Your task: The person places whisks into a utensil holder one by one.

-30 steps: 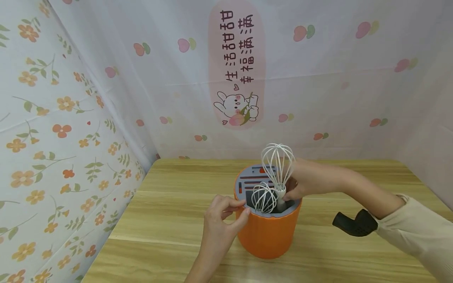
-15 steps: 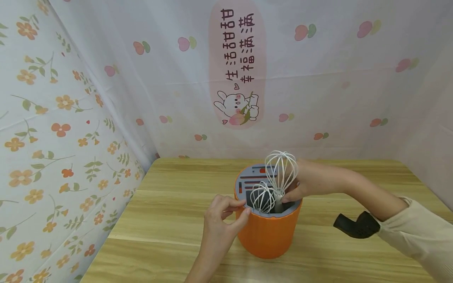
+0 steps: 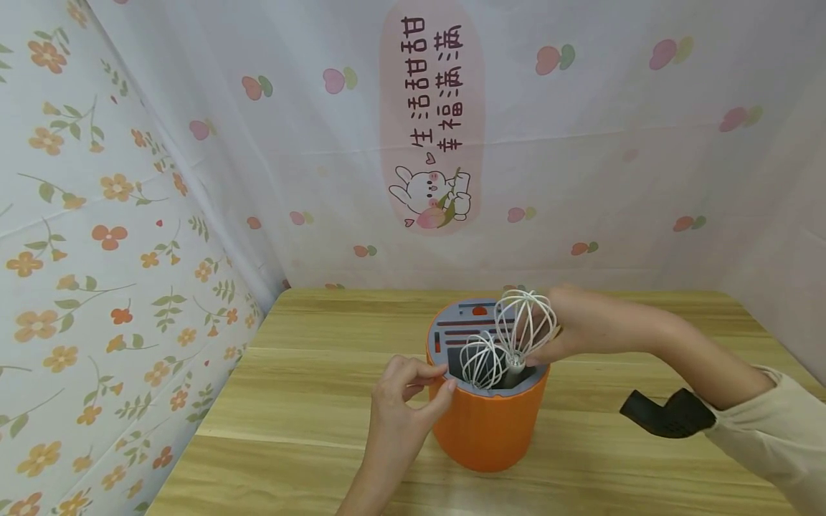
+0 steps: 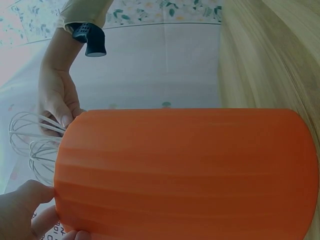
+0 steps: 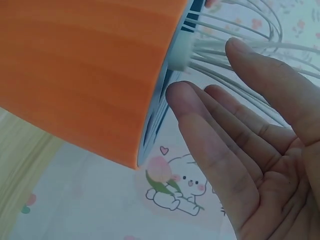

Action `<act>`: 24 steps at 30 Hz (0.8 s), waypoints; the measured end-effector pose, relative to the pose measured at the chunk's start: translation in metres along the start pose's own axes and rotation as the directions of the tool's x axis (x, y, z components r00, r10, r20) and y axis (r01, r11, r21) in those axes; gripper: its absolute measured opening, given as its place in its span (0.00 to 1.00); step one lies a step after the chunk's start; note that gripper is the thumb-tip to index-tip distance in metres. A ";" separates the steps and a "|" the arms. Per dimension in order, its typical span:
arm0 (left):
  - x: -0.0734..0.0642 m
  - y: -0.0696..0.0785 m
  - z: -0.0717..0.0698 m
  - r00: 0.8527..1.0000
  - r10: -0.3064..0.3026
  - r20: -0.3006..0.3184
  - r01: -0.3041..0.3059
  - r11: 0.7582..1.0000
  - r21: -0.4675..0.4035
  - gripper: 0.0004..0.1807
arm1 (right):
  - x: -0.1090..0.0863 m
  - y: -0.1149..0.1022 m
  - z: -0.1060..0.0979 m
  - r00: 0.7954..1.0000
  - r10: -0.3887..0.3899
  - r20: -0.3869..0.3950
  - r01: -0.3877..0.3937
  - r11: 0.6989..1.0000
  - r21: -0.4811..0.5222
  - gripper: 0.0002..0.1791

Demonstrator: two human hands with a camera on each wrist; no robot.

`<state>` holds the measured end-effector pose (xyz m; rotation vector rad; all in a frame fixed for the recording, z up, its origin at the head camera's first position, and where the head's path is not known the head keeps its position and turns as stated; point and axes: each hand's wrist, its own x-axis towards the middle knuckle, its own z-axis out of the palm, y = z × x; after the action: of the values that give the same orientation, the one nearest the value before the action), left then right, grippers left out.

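Observation:
An orange utensil holder [image 3: 487, 433] with a grey slotted top stands upright on the wooden table. Two white-wired whisks rise from its large opening: a bigger whisk [image 3: 515, 363] at the right and a smaller whisk [image 3: 480, 364] at the left. My left hand [image 3: 401, 395] holds the holder's near left rim between thumb and fingers. Beside the bigger whisk is my right hand [image 3: 571, 324]; in the right wrist view its fingers [image 5: 215, 155] are spread apart from the whisk's pale handle [image 5: 181, 51]. Most of both whisk handles is hidden inside the holder.
A black wrist device [image 3: 667, 413] sits at the right sleeve. The wooden table [image 3: 290, 401] spreads around the holder. Printed curtains [image 3: 297, 143] hang behind and at the left.
The bigger whisk has sunk lower into the holder and tilted slightly right. My right hand has let go of it and shifted right. My left hand has stayed at the rim.

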<state>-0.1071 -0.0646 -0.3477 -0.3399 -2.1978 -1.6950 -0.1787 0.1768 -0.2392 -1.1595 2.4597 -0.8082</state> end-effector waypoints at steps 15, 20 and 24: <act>0.000 -0.001 -0.001 1.000 0.001 -0.006 -0.001 1.000 0.008 0.09 | -0.010 0.003 0.000 0.997 0.067 0.032 -0.069 0.996 0.064 0.20; 0.000 0.000 0.000 1.000 -0.007 -0.009 0.007 1.000 0.012 0.09 | -0.012 0.003 -0.001 0.997 0.065 0.037 -0.068 0.995 0.067 0.18; 0.000 0.000 0.001 1.000 -0.005 -0.004 0.005 1.000 0.001 0.09 | -0.016 0.002 -0.002 0.997 0.067 0.026 -0.069 0.996 0.058 0.17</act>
<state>-0.1072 -0.0633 -0.3480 -0.3310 -2.1985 -1.6954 -0.1709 0.1911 -0.2381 -1.0531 2.4247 -0.8366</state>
